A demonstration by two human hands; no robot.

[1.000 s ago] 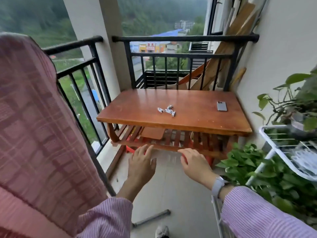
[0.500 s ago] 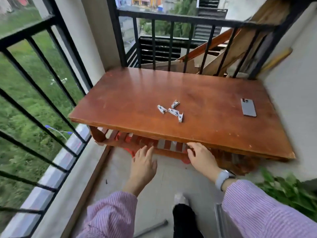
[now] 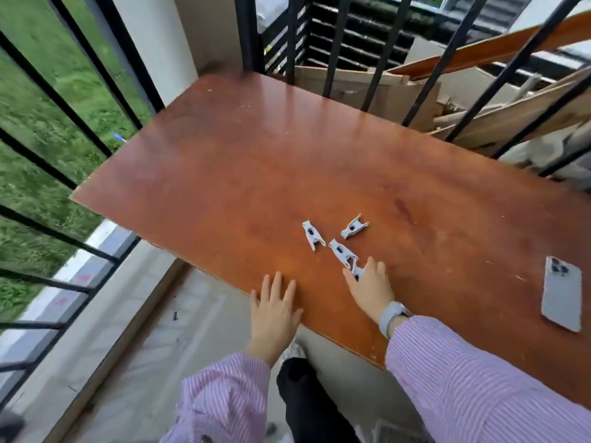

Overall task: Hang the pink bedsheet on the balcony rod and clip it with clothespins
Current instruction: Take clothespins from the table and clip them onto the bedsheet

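Several grey clothespins (image 3: 341, 251) lie in a loose cluster on the brown wooden table (image 3: 240, 167), toward its near edge. My right hand (image 3: 371, 290) reaches over that edge, its thumb and fingertips pinching the nearest clothespin (image 3: 357, 270). My left hand (image 3: 273, 310) hovers flat with spread fingers over the table's near edge, left of the pins, holding nothing. The pink bedsheet and the top rod of the balcony are out of view.
A grey phone (image 3: 563, 295) lies face down at the table's right end. Black railing bars (image 3: 64, 103) run along the left and behind the table. Cardboard and wooden planks (image 3: 499, 119) are stacked beyond the back railing. The tiled floor (image 3: 134, 340) shows below the table.
I have stepped up to the table and look down on it. Both hands rose from below the table edge onto the top, and the right hand reached the nearest clothespin.
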